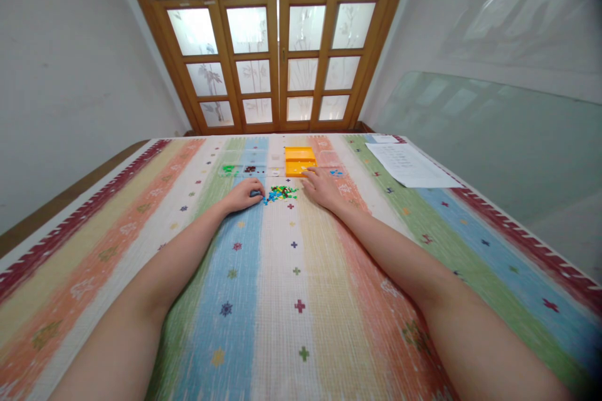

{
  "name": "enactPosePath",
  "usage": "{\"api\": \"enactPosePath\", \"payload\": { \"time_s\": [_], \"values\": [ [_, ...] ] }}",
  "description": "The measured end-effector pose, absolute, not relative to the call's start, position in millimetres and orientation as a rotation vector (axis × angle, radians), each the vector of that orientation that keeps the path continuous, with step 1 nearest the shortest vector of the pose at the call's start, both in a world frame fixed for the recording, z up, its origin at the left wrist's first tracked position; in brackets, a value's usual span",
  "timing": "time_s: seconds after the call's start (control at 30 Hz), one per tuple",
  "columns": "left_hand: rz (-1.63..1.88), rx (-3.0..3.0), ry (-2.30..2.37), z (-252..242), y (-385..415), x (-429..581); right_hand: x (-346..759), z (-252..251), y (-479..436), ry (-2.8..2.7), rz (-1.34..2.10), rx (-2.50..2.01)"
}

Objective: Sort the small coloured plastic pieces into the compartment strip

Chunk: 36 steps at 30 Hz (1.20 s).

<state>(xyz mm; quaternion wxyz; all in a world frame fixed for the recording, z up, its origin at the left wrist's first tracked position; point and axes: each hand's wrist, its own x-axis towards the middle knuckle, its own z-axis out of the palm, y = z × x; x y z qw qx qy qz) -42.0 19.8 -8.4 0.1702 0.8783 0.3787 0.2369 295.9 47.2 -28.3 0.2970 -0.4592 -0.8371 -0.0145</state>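
A pile of small blue, green, yellow and dark red pieces (282, 193) lies on the striped cloth. Left of it rests my left hand (245, 195), its fingers curled round a dark object (255, 193) too small to name. My right hand (320, 185) is right of the pile, fingers apart, fingertips at the front edge of the orange box (301, 153). Clear trays flank that box: green pieces (229, 169) and dark red pieces (250, 169) are on the left, blue pieces (335, 173) on the right.
Printed paper sheets (407, 164) lie at the back right of the table. The striped tablecloth (301, 338) reaches to the table's far edge, with wooden glass-paned doors (282, 56) beyond. Walls stand on both sides.
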Motion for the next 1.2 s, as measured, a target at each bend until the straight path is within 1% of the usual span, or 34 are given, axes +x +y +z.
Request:
{"api": "enactPosePath", "payload": {
  "time_s": [0.27, 0.43, 0.67, 1.0, 1.2],
  "values": [
    [0.663, 2.476, 1.042, -5, 21, -44, 295, -24, 44, -2.239, -0.037, -1.220],
    [0.705, 2.459, 1.123, -11, 21, -43, 295, -25, 45, -2.226, -0.023, -1.211],
    [0.960, 2.148, 1.372, -25, 32, -49, 294, -24, 44, -2.235, 0.015, -1.206],
    [1.179, 1.813, 1.461, -26, 41, -57, 294, -22, 43, -2.242, 0.012, -1.192],
    [1.297, 1.623, 1.433, -27, 44, -60, 294, -22, 43, -2.252, 0.012, -1.188]
  ]
}}
